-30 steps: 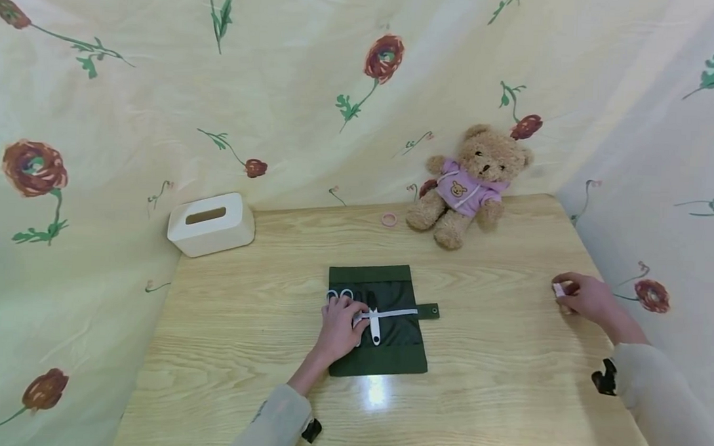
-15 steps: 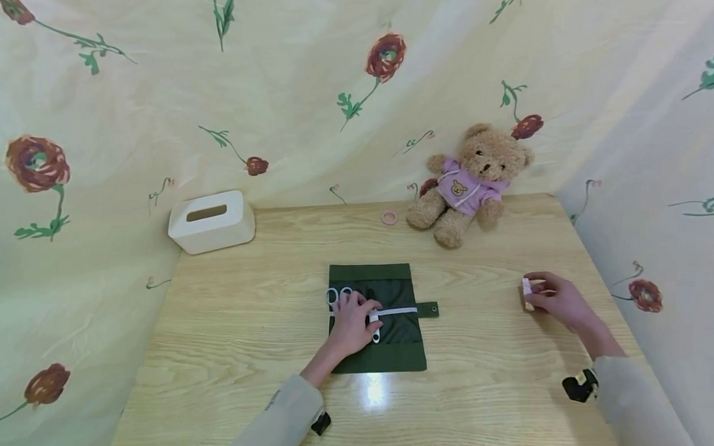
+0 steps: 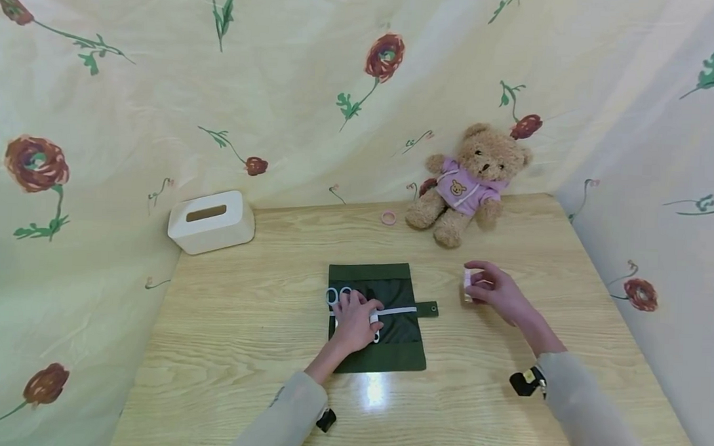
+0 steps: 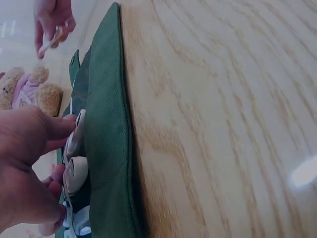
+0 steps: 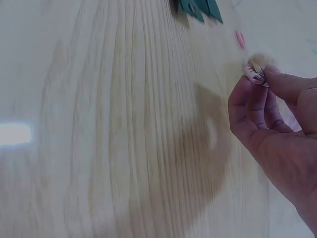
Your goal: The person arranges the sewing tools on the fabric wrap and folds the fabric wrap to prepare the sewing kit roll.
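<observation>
Cream wall fabric (image 3: 315, 70) printed with red flowers and green stems is being shown behind and beside a pale wood-grain worktop (image 3: 247, 337). On this surface, a dark green fabric tool pouch (image 3: 381, 363) is being kept unfolded, with its green snap tab (image 3: 427, 309) being pointed to the right. Several tools with white handles (image 4: 77, 174) are being carried inside it, including scissors with pale ring handles (image 3: 327, 297), and a white elastic strap (image 3: 399, 310) is being stretched across it. Over these handles the left hand (image 3: 355, 321) is being rested with bent fingers; whether a handle is being gripped or merely touched cannot be told. To the right of the pouch, a small pink-and-white block (image 3: 467, 287) is being pinched between the thumb and fingers of the right hand (image 3: 499, 293) and is being held above the worktop. Toward the back, a brown plush bear (image 3: 464, 190) in a lilac hoodie is being propped against the fabric, near a thin pink ring (image 3: 388, 224). At the far left corner, a white rounded tissue box (image 3: 223, 236) is being displayed.
</observation>
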Demonstrator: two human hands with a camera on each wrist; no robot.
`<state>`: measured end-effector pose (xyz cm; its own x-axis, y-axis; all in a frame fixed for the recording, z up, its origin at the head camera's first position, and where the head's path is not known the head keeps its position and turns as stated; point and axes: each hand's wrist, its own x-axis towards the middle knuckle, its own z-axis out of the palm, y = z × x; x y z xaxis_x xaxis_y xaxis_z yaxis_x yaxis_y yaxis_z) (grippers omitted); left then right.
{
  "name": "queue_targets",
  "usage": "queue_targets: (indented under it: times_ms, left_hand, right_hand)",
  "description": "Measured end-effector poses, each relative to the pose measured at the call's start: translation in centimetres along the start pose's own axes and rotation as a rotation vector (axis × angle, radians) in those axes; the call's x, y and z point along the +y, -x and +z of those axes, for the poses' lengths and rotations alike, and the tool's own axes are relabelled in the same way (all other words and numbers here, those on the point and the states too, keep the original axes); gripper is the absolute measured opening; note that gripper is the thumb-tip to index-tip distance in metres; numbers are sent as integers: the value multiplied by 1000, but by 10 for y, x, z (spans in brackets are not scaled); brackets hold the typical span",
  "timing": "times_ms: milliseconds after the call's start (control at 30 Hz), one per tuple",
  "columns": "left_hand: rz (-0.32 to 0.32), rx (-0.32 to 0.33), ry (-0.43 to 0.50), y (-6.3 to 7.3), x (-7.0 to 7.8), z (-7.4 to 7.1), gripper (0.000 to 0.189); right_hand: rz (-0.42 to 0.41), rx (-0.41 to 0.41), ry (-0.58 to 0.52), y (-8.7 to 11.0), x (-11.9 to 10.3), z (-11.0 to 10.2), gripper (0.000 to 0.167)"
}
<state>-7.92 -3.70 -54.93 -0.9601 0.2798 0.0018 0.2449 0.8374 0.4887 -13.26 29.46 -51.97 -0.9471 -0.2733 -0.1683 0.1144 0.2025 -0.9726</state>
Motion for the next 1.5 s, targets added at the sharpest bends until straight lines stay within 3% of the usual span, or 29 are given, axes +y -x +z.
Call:
queue_targets:
  times_ms: [167,500,767,1267,1500]
  left_hand:
    - [-42,-25,17,0,4,0,23]
    - [-123,-62,31,-5,8,-2,20]
    - [-114,-64,55,-5,9,-5,21]
    - [-114,-66,67,-6,8,-3,23]
    - [-113,-67,75,-7,5,-2,22]
  right_hand:
    - [-3,-38,-19,-14,-5,29,53]
    - [-115,-96,1,-40,-7,81,43]
    - [-232,-128,191,-55,-12,114,36]
    - [-326,-233,428,-61,-12,141,32]
    - [-369,-246,463,-62,-9,145,31]
